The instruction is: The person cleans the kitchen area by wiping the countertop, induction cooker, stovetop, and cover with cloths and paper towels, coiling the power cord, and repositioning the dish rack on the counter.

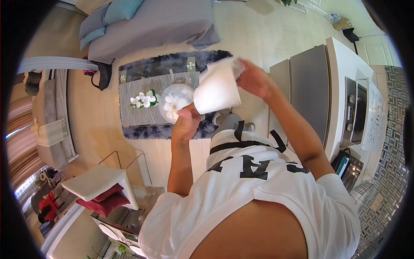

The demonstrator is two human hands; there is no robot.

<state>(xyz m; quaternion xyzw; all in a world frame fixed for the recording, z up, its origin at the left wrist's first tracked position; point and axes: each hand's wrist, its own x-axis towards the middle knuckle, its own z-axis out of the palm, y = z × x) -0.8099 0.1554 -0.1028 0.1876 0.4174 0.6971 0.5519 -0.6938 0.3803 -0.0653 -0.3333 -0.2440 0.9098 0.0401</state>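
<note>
A white paper towel roll (217, 90) is up in front of me, tilted, with a loose sheet at its top right. My left hand (186, 124) is closed on the lower left end of the roll, some of its fingers hidden behind it. My right hand (255, 80), slightly blurred, has its fingers closed on the loose sheet at the roll's upper right. Below and left of the roll, a clear round container (162, 113) with white items inside rests on the coffee table (148, 84). White flowers (143, 99) are beside it.
A dark shaggy rug (172, 56) lies under the coffee table. Beyond it is a grey-covered bed (159, 30) with blue pillows. A grey refrigerator (308, 86) and a counter stand at my right. A white chair (97, 183) with red cloth is at my left.
</note>
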